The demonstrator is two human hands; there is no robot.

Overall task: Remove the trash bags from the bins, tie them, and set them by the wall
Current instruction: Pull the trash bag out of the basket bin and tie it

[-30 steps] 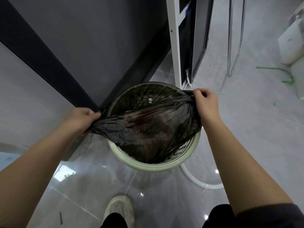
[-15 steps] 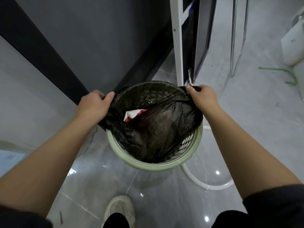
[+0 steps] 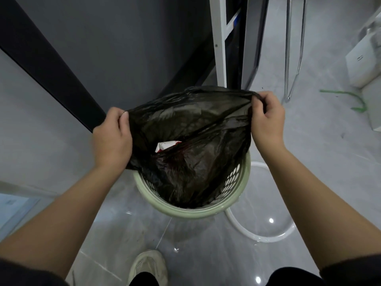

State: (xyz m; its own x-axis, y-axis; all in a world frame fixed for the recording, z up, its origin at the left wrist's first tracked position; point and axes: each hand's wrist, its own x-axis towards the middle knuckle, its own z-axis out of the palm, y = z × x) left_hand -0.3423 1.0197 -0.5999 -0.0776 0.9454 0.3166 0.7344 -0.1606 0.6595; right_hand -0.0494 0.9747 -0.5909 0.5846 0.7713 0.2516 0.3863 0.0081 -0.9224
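Thin black plastic trash bag, its lower part seated in the pale green perforated round plastic bin. The bin stands on the glossy grey tiled floor at the foot of the dark grey wall. The left hand and right hand each pinch gathered film at opposite sides of the bag's mouth. They are held above the rim and well apart, probably to keep the opening taut so the red-and-white packet inside cannot spill during lifting. Tying is not yet begun.
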